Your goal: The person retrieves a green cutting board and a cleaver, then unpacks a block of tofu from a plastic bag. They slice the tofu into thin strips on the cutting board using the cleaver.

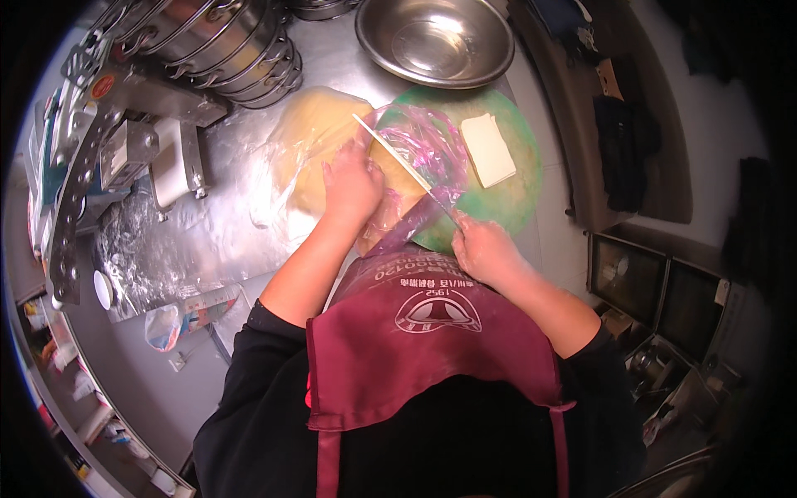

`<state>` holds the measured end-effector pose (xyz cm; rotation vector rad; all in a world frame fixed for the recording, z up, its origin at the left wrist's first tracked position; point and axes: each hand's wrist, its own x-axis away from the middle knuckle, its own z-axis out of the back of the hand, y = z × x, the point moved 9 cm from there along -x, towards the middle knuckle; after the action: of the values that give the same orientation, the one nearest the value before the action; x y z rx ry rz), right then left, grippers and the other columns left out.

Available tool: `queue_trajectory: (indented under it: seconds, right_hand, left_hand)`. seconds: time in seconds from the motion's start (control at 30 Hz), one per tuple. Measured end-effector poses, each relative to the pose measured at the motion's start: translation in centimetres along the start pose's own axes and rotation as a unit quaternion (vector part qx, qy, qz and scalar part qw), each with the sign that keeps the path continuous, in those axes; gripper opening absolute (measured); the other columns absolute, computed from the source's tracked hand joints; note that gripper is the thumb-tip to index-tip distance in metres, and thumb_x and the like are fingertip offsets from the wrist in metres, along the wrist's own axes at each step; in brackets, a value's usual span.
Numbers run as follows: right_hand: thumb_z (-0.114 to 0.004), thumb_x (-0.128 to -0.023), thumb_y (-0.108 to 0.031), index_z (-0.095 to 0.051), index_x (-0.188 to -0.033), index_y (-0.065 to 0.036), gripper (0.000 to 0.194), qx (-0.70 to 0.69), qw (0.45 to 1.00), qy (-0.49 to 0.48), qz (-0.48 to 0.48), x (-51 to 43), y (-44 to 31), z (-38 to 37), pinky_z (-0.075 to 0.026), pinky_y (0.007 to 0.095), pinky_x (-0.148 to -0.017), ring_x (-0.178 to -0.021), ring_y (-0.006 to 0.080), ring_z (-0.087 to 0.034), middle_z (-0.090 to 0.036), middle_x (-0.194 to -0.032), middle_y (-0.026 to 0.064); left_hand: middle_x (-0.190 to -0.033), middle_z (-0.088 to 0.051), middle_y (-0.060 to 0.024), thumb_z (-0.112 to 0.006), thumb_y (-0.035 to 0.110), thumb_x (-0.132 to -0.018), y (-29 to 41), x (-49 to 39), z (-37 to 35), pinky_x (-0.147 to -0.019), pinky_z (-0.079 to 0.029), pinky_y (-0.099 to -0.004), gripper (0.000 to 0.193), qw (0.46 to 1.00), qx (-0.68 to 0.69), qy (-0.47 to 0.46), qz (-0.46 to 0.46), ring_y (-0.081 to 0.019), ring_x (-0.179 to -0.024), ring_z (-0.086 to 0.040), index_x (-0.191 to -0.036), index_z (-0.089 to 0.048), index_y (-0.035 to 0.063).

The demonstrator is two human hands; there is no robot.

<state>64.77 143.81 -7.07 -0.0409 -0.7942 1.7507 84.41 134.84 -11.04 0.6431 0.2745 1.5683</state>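
A pale yellow mass (324,118), apparently dough, lies on the metal table under clear plastic film (286,162). My left hand (355,183) rests at its right side with bent fingers; whether they pinch the film is hidden. In my right hand (489,246) is a long narrow tool (398,152), pale along its far part and darker near my fingers, perhaps a knife seen edge-on. It slants across a pink-tinted plastic bag (429,146) and a tan piece (398,180) partly beneath it. A white rectangular slab (487,149) sits to the right on a green round board (523,168).
A steel basin (436,43) stands at the far side, touching or overlapping the green board in view. Stacked steel pots (230,50) and a metal machine (134,146) occupy the left. The steel table (218,243) has whitish smears. Dark shelving (629,280) is at the right.
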Motion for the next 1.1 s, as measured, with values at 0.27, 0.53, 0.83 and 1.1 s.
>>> queue_trajectory:
  seconds: [0.27, 0.53, 0.83, 1.1]
  right_hand:
    - [-0.051, -0.087, -0.009, -0.054, -0.118, 0.008, 0.036, -0.017, 1.000, 0.007, -0.001, -0.2, 0.4, -0.9, -0.050, 0.0526, -0.065, -0.069, 0.0445, -0.061, -0.063, -0.077, 0.0273]
    - [-0.051, -0.087, -0.012, -0.060, -0.108, 0.006, 0.029, -0.076, 0.995, -0.016, -0.060, -1.1, 1.2, -0.3, -0.048, 0.0538, -0.065, -0.068, 0.0452, -0.061, -0.062, -0.071, 0.0264]
    - [-0.052, -0.087, -0.013, -0.063, -0.102, 0.005, 0.026, -0.105, 0.988, -0.026, -0.106, -2.5, 2.6, -1.5, -0.049, 0.0535, -0.067, -0.071, 0.0451, -0.062, -0.063, -0.072, 0.0260]
    - [-0.051, -0.088, -0.014, -0.062, -0.115, 0.002, 0.033, -0.063, 0.990, -0.048, -0.121, -4.2, 5.6, -5.4, -0.051, 0.0524, -0.071, -0.076, 0.0436, -0.064, -0.065, -0.081, 0.0253]
  left_hand:
    - [-0.113, -0.064, -0.0204, -0.042, 0.016, -0.093, 0.7, -6.2, 2.3, -0.096, -0.046, -0.0332, 0.045, 0.880, 0.465, 0.099, -0.023, -0.0249, -0.105, -0.063, -0.129, -0.050, -0.0083]
    - [-0.100, -0.068, -0.0189, -0.030, 0.002, -0.088, 0.8, -8.5, 0.3, -0.086, -0.051, -0.0292, 0.041, 0.897, 0.442, 0.016, 0.008, -0.0222, -0.094, -0.064, -0.119, -0.053, -0.0118]
    - [-0.111, -0.065, -0.0222, -0.034, 0.009, -0.089, -1.3, -10.4, -3.5, -0.089, -0.049, -0.0309, 0.043, 0.877, 0.480, -0.014, 0.030, -0.0239, -0.097, -0.062, -0.122, -0.050, -0.0125]
    - [-0.109, -0.067, -0.0161, -0.034, 0.014, -0.090, -2.5, -10.9, -5.6, -0.088, -0.046, -0.0313, 0.041, 0.919, 0.394, -0.024, -0.025, -0.0217, -0.098, -0.061, -0.114, -0.060, -0.0071]
